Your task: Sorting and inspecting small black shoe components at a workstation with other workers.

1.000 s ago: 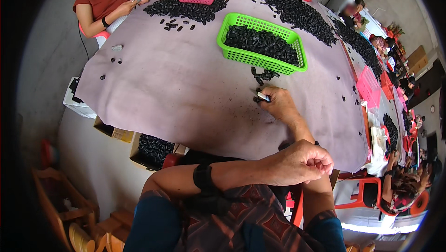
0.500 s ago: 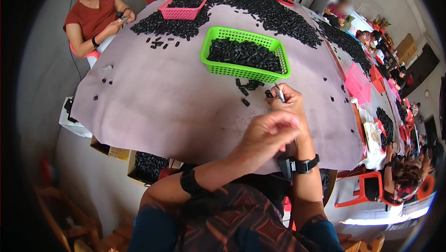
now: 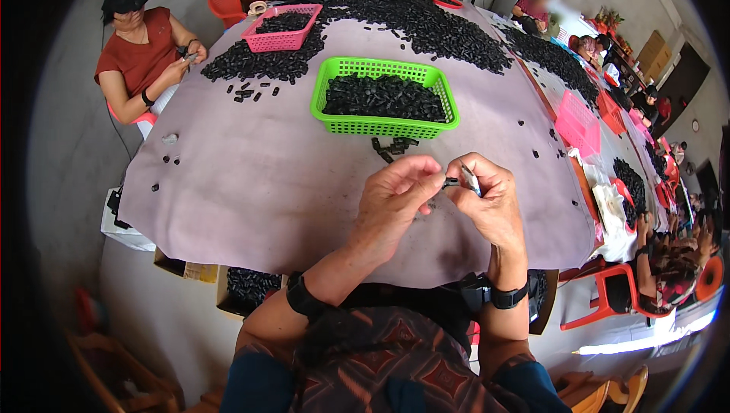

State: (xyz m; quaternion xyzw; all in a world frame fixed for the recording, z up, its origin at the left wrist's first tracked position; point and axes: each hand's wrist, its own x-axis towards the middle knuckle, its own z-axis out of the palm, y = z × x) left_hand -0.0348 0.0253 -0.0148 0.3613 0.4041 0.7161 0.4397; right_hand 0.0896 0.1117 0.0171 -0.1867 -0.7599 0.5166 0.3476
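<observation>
Head view: left hand (image 3: 389, 201) and right hand (image 3: 493, 198) close together over the near part of the table (image 3: 251, 185), fingertips almost meeting. Between them, a small black piece (image 3: 450, 182); left thumb and fingertips appear pinched on its left end, right fingers against the other. Its visible part runs roughly left to right, bridging the gap; the ends are covered, so exact tilt cannot be told. Neither hand is clearly nearer to it. Right hand also grips a slim pale tool (image 3: 471, 181), pointing away and slightly left, just right of the piece. Beyond the left fingers, loose black pieces (image 3: 382, 151) lie by the near side of a green basket (image 3: 380, 128), itself filled with similar pieces. Farther out: pink basket (image 3: 268, 43) to the left, large black pile (image 3: 433, 29) at the far side, seated co-worker (image 3: 137, 55) at far left.
</observation>
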